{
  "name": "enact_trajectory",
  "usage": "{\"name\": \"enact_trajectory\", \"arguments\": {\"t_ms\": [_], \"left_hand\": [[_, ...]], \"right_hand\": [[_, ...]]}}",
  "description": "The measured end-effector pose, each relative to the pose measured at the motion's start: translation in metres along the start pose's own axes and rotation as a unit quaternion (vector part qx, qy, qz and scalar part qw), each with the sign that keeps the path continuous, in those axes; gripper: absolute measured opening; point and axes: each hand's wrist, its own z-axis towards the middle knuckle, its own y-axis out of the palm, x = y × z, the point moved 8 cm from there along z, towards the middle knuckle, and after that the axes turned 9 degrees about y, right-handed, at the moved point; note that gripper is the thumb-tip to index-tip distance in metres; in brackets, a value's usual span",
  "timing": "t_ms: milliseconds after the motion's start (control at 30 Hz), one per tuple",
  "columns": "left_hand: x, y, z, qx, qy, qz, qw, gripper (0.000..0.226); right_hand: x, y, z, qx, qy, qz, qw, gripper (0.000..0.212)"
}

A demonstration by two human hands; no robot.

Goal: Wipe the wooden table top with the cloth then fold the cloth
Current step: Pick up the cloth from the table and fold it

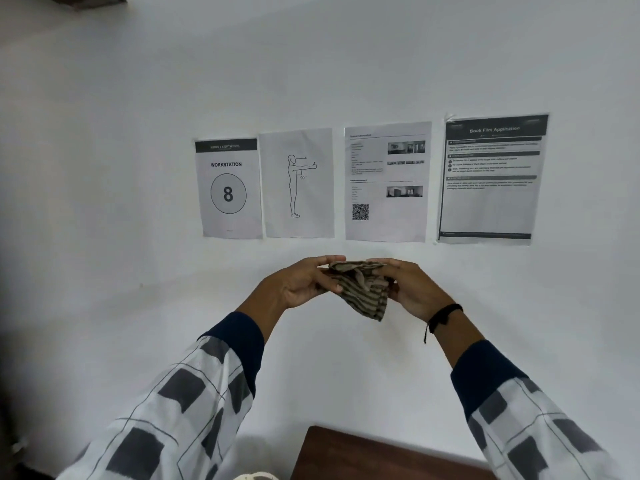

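White painted wall (138,168) fills the view behind both hands, with four printed paper sheets taped in a row above them. Farthest left of the hands, a white sheet (228,202) reads "WORKSTATION" over a circled "8"; its dark header line is too small to read. Beside it, a sheet with a line-drawn standing figure (298,183) shows one arm held out and the mark "90". Above the right hand, a sheet with small photos and a QR code (386,181) carries text too fine to make out. The dark-headed sheet (491,202) beyond it is titled "Book Film Application", its body text blurred.

The left hand (304,285) and right hand (412,289) are raised close together, each pinching a crumpled olive-and-tan striped fabric cloth (363,289) held between them; one corner hangs below the right palm. A black cord band (445,315) circles the right wrist. Well below the hands, a corner of the dark brown wooden table top (381,455) is cut off by the bottom edge.
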Motion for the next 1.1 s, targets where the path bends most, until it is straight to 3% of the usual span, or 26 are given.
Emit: {"name": "enact_trajectory", "arguments": {"t_ms": [67, 167, 333, 467, 567, 700, 767, 833, 900, 967, 1100], "left_hand": [[-0.003, -0.007, -0.004, -0.018, -0.021, 0.023, 0.999, 0.062], [-0.017, -0.030, -0.011, 0.021, -0.077, 0.052, 0.995, 0.048], [-0.056, -0.064, -0.030, 0.082, -0.196, 0.034, 0.977, 0.044], [-0.085, -0.080, -0.039, 0.105, -0.244, 0.122, 0.956, 0.033], [-0.095, -0.088, -0.044, 0.117, -0.257, 0.193, 0.940, 0.022], [-0.092, -0.084, -0.037, 0.130, -0.219, 0.254, 0.933, 0.029], [-0.087, -0.078, -0.030, 0.131, -0.204, 0.278, 0.930, 0.031], [-0.081, -0.074, -0.021, 0.137, -0.192, 0.253, 0.938, 0.035], [-0.078, -0.073, -0.014, 0.150, -0.182, 0.198, 0.951, 0.041], [-0.085, -0.073, -0.017, 0.164, -0.206, 0.183, 0.947, 0.038], [-0.112, -0.079, -0.027, 0.149, -0.280, 0.289, 0.903, 0.041]], "right_hand": [[0.018, 0.004, 0.004, 0.005, 0.088, 0.103, 0.991, 0.027], [0.043, 0.018, 0.002, -0.001, 0.149, 0.182, 0.972, 0.043], [0.076, 0.042, -0.007, -0.017, 0.176, 0.175, 0.969, 0.038], [0.094, 0.058, -0.018, -0.018, 0.184, 0.141, 0.973, 0.051], [0.108, 0.063, -0.021, -0.017, 0.199, 0.138, 0.970, 0.051], [0.128, 0.070, -0.026, -0.028, 0.221, 0.129, 0.966, 0.038], [0.146, 0.069, -0.027, 0.012, 0.234, 0.163, 0.958, 0.047], [0.159, 0.064, -0.024, 0.038, 0.221, 0.229, 0.947, 0.064], [0.166, 0.069, -0.021, 0.010, 0.205, 0.272, 0.940, 0.063], [0.179, 0.075, -0.023, 0.010, 0.232, 0.308, 0.923, 0.052], [0.202, 0.073, -0.027, 0.012, 0.263, 0.377, 0.888, 0.049]]}}
